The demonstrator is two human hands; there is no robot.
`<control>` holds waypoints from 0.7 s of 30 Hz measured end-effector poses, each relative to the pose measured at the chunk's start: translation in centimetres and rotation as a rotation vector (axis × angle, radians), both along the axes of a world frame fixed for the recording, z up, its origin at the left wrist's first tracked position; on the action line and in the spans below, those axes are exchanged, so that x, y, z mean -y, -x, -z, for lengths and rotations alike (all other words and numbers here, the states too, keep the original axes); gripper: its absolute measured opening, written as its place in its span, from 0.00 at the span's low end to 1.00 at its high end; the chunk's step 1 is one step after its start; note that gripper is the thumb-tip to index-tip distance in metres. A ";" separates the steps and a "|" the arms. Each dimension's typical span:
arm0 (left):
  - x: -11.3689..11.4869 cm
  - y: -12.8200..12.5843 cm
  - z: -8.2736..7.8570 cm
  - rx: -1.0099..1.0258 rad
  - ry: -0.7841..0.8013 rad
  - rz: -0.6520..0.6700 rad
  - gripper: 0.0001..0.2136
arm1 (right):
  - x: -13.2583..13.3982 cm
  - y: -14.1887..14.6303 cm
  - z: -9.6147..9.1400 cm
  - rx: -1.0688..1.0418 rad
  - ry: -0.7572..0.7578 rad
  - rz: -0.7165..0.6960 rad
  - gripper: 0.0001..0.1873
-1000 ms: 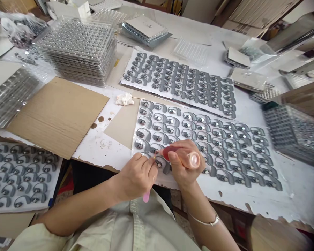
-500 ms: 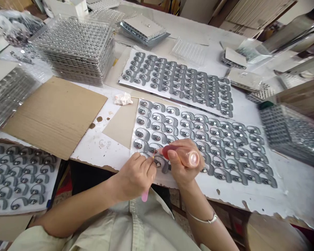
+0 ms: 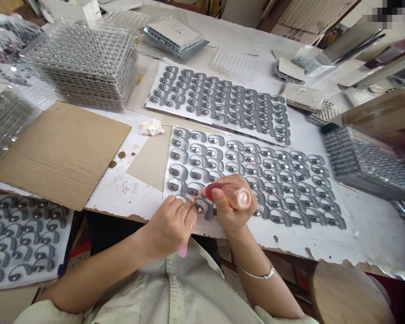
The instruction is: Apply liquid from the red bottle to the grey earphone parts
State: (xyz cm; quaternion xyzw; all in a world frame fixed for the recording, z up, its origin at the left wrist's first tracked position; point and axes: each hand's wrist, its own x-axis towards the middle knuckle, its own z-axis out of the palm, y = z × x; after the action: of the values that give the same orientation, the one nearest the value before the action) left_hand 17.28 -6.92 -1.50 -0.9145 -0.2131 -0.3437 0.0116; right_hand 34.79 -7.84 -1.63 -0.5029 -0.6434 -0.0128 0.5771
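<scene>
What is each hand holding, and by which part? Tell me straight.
The left hand pinches a thin pink-handled applicator by its handle. The right hand grips a small red-tipped bottle around its body.

Upper left of the frame: stacked clear plastic trays (image 3: 84,58) holding rows of metallic pieces. Left of centre: corrugated cardboard sheet (image 3: 59,153), crumpled white tissue (image 3: 151,128) just right of it. Upper centre and lower left: white sheets of grey curved parts (image 3: 216,99) (image 3: 23,238). Right edge: another tray stack (image 3: 361,162).
</scene>
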 end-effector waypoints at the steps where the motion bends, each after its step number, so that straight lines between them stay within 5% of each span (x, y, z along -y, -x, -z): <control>1: 0.0 0.0 -0.1 0.007 0.001 0.001 0.09 | 0.0 0.0 0.0 0.005 -0.003 0.005 0.05; 12: -0.2 0.2 -0.3 -0.001 0.032 0.027 0.14 | 0.2 -0.2 -0.3 0.030 -0.014 0.018 0.05; 21: -0.1 0.2 0.2 0.008 0.059 0.029 0.07 | 0.7 -0.5 0.4 -0.041 -0.043 0.049 0.05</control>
State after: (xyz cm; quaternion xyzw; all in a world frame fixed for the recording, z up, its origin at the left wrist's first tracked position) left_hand 17.05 -6.81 -1.75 -0.9161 -0.2100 -0.3408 -0.0211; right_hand 35.24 -8.50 -2.00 -0.5060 -0.6184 -0.0305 0.6005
